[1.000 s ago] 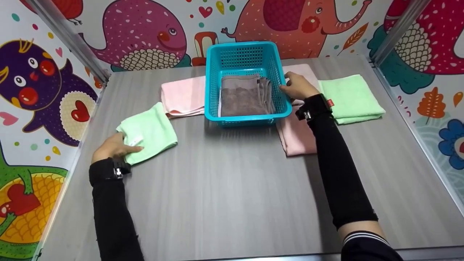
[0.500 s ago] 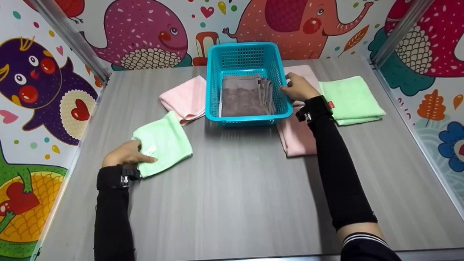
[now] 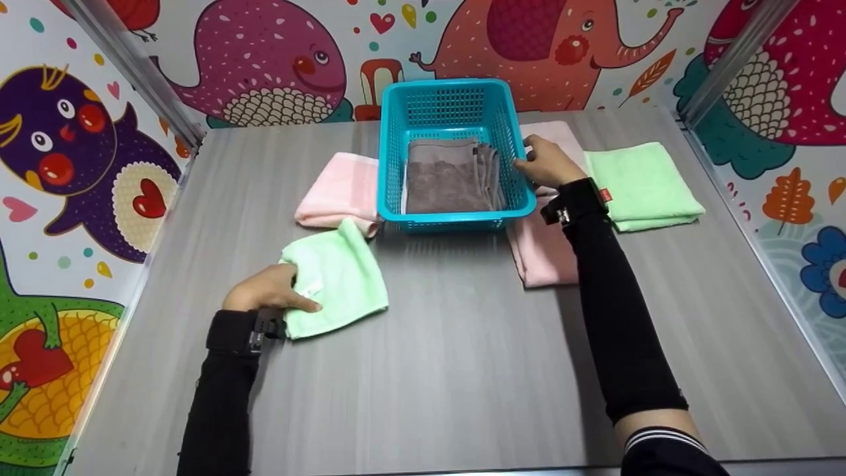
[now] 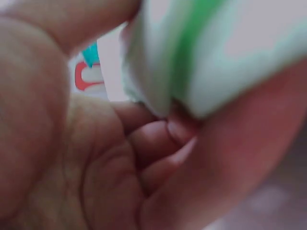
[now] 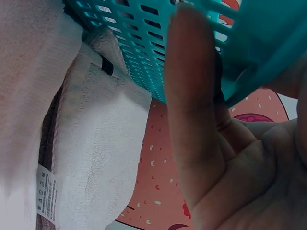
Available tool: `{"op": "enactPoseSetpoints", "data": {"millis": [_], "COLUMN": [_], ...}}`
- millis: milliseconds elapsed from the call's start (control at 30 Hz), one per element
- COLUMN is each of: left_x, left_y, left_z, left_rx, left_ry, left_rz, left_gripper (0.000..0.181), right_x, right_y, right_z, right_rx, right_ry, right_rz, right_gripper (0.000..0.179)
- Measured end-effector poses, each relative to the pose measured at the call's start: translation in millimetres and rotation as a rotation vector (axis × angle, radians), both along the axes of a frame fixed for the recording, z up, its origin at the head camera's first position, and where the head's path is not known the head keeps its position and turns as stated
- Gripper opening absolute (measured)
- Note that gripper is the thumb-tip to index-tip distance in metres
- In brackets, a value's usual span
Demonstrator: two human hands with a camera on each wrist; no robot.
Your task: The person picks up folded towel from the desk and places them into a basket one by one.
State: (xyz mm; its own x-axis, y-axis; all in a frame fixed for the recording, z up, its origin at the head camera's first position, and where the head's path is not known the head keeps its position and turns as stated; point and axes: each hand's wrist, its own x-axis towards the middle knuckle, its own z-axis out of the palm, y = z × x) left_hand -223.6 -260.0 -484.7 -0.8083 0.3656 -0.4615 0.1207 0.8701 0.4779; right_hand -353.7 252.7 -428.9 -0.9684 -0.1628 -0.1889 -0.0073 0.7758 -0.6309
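Observation:
My left hand (image 3: 274, 291) pinches the left side of a folded light-green towel (image 3: 347, 277), thumb on top. In the left wrist view, the blurred towel (image 4: 165, 57) lies between thumb and curled fingers. The green towel's far corner overlaps a folded pink towel (image 3: 340, 185) beside the basket. My right hand (image 3: 550, 162) grips the right rim of a teal plastic basket (image 3: 456, 217). A thumb or finger (image 5: 192, 96) crosses the basket's perforated wall (image 5: 144, 43) in the right wrist view. Folded grey-brown towels (image 3: 439, 175) lie inside the basket.
Another folded pink towel (image 3: 545, 248) lies right of the basket, partly hidden by the right arm. Beyond it is a second green towel (image 3: 644, 182) with a red tag. Cartoon-printed walls (image 3: 271, 59) border the grey table (image 3: 423, 383) at the back and sides.
My left hand has moved right and nearer the front edge with the green towel. The left pink towel has turned and shifted slightly toward me. The right hand stays on the basket.

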Motion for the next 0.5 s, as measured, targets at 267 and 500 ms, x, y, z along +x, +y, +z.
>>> {"op": "enactPoseSetpoints", "data": {"millis": [267,500], "left_x": [6.1,5.4], "left_y": [48.2,84.7], "left_z": [-2.4,-3.3], "left_rx": [0.008,0.006], "left_ry": [0.028,0.023], "left_rz": [-0.095,-0.135], "left_gripper": [0.055,0.058], "right_x": [-0.9,-0.3], "right_y": [-0.8,-1.2], "right_z": [-0.4,-2.2], "right_rx": [0.0,-0.028], "right_ry": [-0.013,-0.014], "right_rz": [-0.001,-0.005], "right_gripper": [0.056,0.054]}}
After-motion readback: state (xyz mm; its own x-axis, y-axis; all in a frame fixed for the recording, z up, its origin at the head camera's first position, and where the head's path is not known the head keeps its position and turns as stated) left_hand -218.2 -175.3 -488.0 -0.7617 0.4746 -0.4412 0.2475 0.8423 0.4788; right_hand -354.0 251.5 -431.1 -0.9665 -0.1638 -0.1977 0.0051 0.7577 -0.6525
